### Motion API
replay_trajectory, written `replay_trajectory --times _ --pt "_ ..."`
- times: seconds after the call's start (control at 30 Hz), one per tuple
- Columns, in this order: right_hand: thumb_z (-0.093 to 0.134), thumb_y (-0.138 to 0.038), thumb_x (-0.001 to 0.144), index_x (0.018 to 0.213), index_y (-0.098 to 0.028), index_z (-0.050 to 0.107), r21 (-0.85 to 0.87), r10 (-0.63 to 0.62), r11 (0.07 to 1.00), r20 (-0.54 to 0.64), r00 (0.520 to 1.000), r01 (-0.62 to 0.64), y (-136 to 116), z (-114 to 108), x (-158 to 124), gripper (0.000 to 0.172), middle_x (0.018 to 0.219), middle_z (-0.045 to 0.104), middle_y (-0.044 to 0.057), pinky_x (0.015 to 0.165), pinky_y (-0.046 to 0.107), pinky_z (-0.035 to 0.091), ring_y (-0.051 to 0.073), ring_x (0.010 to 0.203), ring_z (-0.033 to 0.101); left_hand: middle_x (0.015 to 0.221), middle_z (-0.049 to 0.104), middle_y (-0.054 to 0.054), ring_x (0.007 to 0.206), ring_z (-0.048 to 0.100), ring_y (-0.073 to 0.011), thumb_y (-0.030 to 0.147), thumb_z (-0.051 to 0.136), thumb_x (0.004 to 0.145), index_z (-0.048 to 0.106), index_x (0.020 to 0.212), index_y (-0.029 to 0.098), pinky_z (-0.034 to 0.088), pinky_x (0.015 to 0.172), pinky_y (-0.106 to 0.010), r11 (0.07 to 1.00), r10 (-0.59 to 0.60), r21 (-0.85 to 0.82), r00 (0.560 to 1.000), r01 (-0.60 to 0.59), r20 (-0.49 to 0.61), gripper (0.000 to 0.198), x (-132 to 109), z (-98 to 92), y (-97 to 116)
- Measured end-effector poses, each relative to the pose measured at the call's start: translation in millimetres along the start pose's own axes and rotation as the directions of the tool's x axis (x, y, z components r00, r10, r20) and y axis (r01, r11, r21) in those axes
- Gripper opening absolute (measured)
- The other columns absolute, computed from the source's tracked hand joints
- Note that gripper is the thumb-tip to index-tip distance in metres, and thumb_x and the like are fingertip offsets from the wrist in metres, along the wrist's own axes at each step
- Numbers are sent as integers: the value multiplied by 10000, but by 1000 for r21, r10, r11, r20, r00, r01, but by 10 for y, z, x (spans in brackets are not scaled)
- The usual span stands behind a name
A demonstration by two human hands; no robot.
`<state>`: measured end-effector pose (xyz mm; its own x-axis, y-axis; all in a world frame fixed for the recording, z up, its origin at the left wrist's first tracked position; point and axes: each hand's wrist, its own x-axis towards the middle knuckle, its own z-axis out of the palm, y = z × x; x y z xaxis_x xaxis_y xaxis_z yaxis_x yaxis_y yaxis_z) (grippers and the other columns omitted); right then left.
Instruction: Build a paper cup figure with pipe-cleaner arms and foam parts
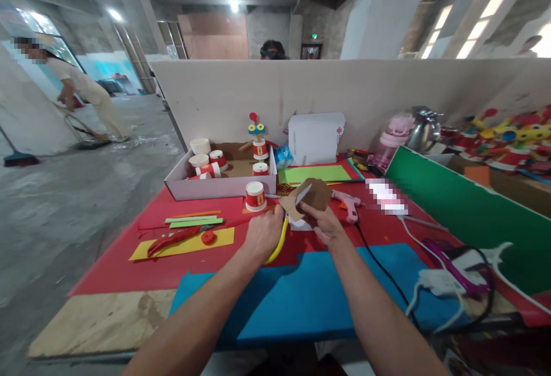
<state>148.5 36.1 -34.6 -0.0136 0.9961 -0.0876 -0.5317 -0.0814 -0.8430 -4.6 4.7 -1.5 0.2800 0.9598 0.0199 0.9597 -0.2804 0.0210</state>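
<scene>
Right hand (326, 225), card (313, 195); cups (218, 159) in box (215, 188)

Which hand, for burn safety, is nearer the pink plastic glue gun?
Right. The right hand, holding a brown cardboard piece, is left of the glue gun; the left hand, gripping a yellow strip, is farther left.

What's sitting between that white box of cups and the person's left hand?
A small red-banded paper cup stands on the red sheet between the white box and the left hand, which grips a yellow-handled tool; the head view shows it.
</scene>
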Motion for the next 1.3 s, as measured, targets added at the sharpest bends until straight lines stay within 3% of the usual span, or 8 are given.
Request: replay_trajectory --times 0.4,0.63,0.9,1.13,1.3 --pt "885 -239 508 966 -207 712 -44 16 999 23 1000 -15 -59 -61 1 490 869 761 16 648 270 573 184 754 703 951 684 -138 828 689 -273 181 340 929 476 1147 150 521 666 -349 1000 11 -20 999 -10 41 258 -32 -45 8" --pt "897 -200 458 860 -210 720 -33 61 998 8 998 -61 -126 -74 -14 440 811 753 -12 615 228 566 155 719 688 936 682 -125 833 682 -268 195 332 933 478 1176 155 515 675 -351 999 40 -25 999 -39 28 286 -31 -48 -7" --pt "893 -186 462 884 -204 702 -52 58 997 10 998 -57 -158 -144 12 464 855 753 8 640 278 566 198 790 694 933 688 -115 832 683 -273 181 340 925 480 1166 149 517 679 -363 998 66 -20 997 -65 32 280 -42 -58 -5" --pt "898 -259 457 823 -231 716 98 -44 994 -115 992 56 -104 -4 30 410 801 756 -24 697 282 570 178 753 696 968 675 -156 877 676 -297 264 356 942 490 1124 142 512 673 -361 1000 6 0 999 -6 38 257 -36 -77 -7" --pt "904 -278 423 776 -207 717 21 -38 999 -88 995 40 -135 -43 49 405 759 758 -2 720 336 573 209 736 705 1060 655 -148 934 656 -274 233 351 940 486 1131 168 498 720 -349 999 14 -41 1000 -13 21 242 -26 -38 -41"
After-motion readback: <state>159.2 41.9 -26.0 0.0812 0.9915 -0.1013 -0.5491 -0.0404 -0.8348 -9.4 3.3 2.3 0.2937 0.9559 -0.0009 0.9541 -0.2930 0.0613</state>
